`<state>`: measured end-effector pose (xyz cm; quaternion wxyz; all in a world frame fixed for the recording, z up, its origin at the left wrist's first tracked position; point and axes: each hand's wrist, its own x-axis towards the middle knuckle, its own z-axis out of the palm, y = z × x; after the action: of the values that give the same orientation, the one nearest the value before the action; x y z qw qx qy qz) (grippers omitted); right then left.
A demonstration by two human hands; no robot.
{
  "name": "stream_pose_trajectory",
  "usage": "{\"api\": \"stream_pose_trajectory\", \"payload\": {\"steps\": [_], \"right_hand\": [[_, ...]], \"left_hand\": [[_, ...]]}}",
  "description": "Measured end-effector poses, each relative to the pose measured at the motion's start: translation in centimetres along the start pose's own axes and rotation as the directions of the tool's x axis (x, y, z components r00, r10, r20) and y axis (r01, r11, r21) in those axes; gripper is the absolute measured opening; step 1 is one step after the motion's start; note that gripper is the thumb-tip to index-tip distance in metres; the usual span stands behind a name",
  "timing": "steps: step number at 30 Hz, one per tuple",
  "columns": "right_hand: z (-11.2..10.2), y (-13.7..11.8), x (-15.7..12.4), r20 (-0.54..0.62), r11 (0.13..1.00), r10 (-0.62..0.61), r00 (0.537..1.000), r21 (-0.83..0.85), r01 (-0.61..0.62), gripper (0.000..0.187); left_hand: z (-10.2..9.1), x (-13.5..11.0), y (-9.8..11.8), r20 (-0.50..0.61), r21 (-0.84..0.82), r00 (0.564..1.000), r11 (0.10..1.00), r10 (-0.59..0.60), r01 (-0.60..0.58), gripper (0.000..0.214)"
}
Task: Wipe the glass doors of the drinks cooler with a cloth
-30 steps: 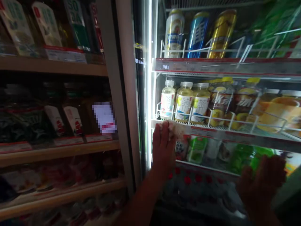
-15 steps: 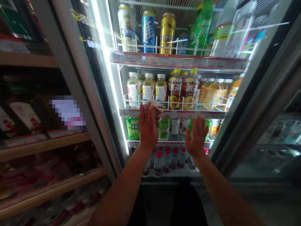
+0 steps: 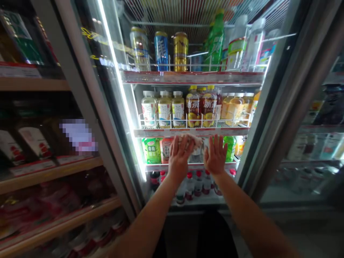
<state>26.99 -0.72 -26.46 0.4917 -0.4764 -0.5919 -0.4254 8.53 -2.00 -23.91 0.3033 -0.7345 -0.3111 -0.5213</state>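
A lit drinks cooler stands behind a glass door [image 3: 242,118]. My left hand [image 3: 179,157] presses a crumpled whitish cloth [image 3: 191,140] flat against the glass, about level with the green bottles [image 3: 151,150]. My right hand [image 3: 215,156] lies just beside it, palm on the glass, fingers spread and holding nothing. Above the hands a wire shelf [image 3: 188,132] carries pale tea bottles [image 3: 164,109], dark tea bottles [image 3: 200,107] and orange drinks [image 3: 236,105]. Cans [image 3: 161,52] and tall green bottles [image 3: 216,39] stand on the top shelf.
Red-capped water bottles [image 3: 197,182] fill the cooler's lowest visible row. Wooden shelves [image 3: 51,172] with dim packaged goods run along the left. The cooler's grey frame [image 3: 88,118] divides them. Another cooler door [image 3: 311,150] lies to the right.
The view has pulled back from the cooler. My left hand with the cloth has slid down and right across the glass, and my right hand has moved closer to it.
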Motion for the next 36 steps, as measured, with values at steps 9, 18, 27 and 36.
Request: {"api": "stream_pose_trajectory", "payload": {"steps": [9, 18, 27, 36], "right_hand": [[-0.1, 0.2, -0.3, -0.016, 1.000, -0.029, 0.999, 0.004, 0.029, 0.066], [0.0, 0.3, -0.7, -0.031, 0.999, -0.033, 0.999, -0.008, 0.033, 0.064], [0.0, 0.3, -1.0, -0.043, 0.999, -0.023, 0.999, 0.025, 0.024, 0.067], [-0.1, 0.5, -1.1, -0.043, 0.999, -0.027, 0.999, 0.045, 0.029, 0.069]], "left_hand": [[-1.3, -3.5, -3.2, -0.128, 0.059, 0.983, 0.989, -0.128, 0.136, 0.059], [-2.6, -7.6, -3.9, -0.068, 0.004, 0.977, 0.979, -0.204, 0.204, 0.066], [-4.2, -9.1, -6.1, -0.085, -0.016, 0.968, 0.972, -0.235, 0.234, 0.069], [-4.9, -8.6, -8.4, -0.172, 0.048, 0.928, 0.938, -0.332, 0.344, 0.057]]}}
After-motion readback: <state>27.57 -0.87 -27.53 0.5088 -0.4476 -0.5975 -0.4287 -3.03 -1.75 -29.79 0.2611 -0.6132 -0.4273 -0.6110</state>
